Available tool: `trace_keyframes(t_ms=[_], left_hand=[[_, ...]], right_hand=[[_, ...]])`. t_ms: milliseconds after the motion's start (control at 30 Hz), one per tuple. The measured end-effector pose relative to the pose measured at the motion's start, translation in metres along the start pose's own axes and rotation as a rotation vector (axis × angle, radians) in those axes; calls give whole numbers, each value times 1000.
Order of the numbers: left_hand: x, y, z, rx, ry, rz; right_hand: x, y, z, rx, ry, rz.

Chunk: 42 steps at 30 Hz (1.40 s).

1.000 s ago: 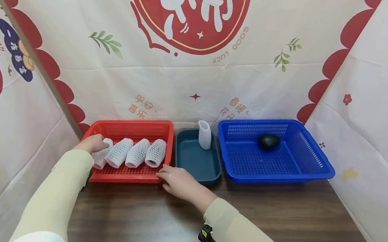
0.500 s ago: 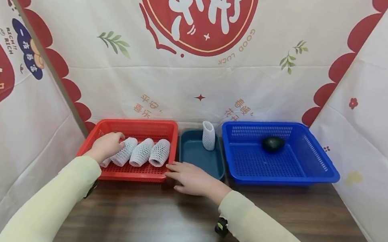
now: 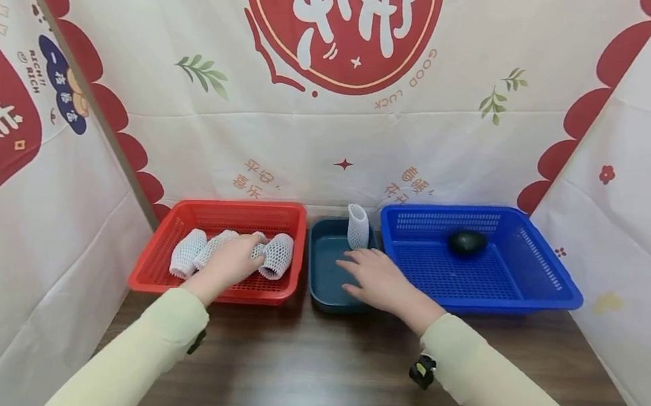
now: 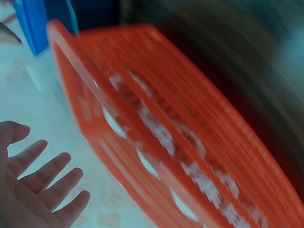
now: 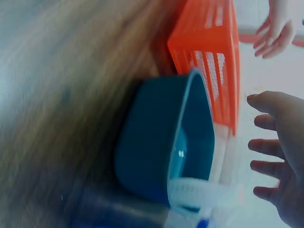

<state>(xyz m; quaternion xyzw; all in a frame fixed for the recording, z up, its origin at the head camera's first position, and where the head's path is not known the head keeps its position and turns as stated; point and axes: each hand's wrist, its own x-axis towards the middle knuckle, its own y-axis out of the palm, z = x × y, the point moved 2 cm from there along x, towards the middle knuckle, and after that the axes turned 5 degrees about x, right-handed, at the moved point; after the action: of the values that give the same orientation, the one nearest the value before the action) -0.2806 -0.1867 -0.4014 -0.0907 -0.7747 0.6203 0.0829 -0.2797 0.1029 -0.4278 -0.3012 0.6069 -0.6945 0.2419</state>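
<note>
Several white foam net sleeves [image 3: 188, 254] lie side by side in the red basket [image 3: 274, 297]. My left hand [image 3: 237, 258] hangs over their middle, covering part of them in the head view. Its fingers are spread and hold nothing in the left wrist view, above the basket's rim. My right hand [image 3: 379, 281] is over the right side of the teal tray [image 3: 326, 271], fingers apart and nothing between them, as the right wrist view shows. A single foam net sleeve [image 3: 358, 227] stands tilted at the tray's back right.
To the right, a blue basket [image 3: 496, 306] holds one dark green, avocado-like fruit [image 3: 467, 243]. All three containers stand in a row on the brown wooden table [image 3: 304, 376]. Printed cloth walls [image 3: 322, 128] rise close behind them and on both sides.
My left hand has moved rightward across the red basket from its left end. My right hand has left the basket's front right corner and come over the teal tray. The head view has shifted slightly.
</note>
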Motion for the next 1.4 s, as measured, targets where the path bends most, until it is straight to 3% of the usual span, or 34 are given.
trace_keyframes(t_ms=[167, 367, 633, 833, 967, 1167, 1400], left_hand=[[-5, 16, -38, -41, 90, -32], [-7, 33, -88, 34, 222, -83], [9, 52, -162, 77, 345, -77], [19, 73, -205, 174, 421, -91], [23, 91, -224, 249, 468, -49], [36, 113, -237, 274, 459, 40], [44, 125, -245, 250, 479, 8]], right_hand=[[-9, -10, -26, 17, 73, -37], [-23, -19, -60, 41, 190, -21], [-41, -26, -109, 64, 309, 42], [-41, -26, -128, 96, 378, 74], [-38, -19, -132, 127, 408, 110], [-37, -14, -138, 133, 449, 165], [-46, -21, -159, 118, 498, 227]])
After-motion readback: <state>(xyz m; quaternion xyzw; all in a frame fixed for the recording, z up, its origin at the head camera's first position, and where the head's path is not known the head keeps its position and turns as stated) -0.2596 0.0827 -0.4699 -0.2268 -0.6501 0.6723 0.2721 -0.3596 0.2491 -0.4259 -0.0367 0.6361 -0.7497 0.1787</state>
